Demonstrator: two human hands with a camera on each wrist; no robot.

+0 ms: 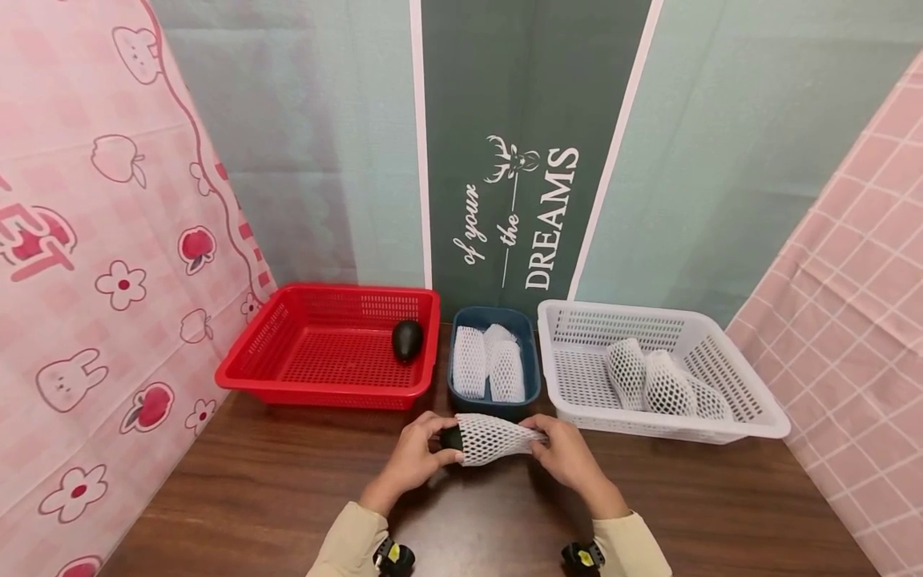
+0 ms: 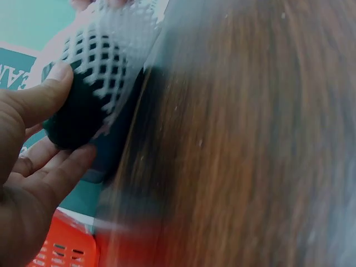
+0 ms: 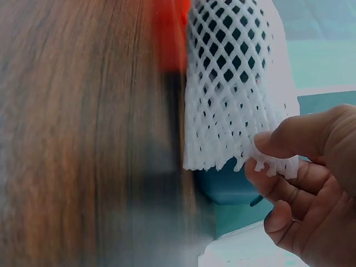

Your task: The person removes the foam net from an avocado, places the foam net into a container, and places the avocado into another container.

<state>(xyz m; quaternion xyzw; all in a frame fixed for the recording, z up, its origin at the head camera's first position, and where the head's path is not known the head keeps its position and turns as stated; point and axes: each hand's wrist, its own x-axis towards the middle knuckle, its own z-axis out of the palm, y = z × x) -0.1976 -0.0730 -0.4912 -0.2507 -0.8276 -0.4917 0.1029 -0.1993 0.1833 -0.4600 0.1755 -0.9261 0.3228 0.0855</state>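
In the head view a white foam net sleeve (image 1: 493,440) covers most of a dark avocado (image 1: 451,437), held low over the table's middle. My left hand (image 1: 421,451) grips the avocado's bare end, thumb on one side and fingers on the other; that dark end (image 2: 78,114) shows in the left wrist view. At the sleeve's other end, my right hand (image 1: 565,451) pinches the ragged edge of the net between thumb and fingers. The right wrist view shows the sleeve (image 3: 239,111) flattened near that edge, with the avocado dark behind the mesh farther up.
A red basket (image 1: 324,393) at the left holds one bare avocado (image 1: 407,341). Behind my hands stands a blue bin (image 1: 534,377) with several folded foam sleeves (image 1: 470,362). To the right, a white basket (image 1: 577,413) contains several net-covered fruits (image 1: 668,385). Fabric walls (image 1: 324,144) border the wooden table (image 1: 288,473).
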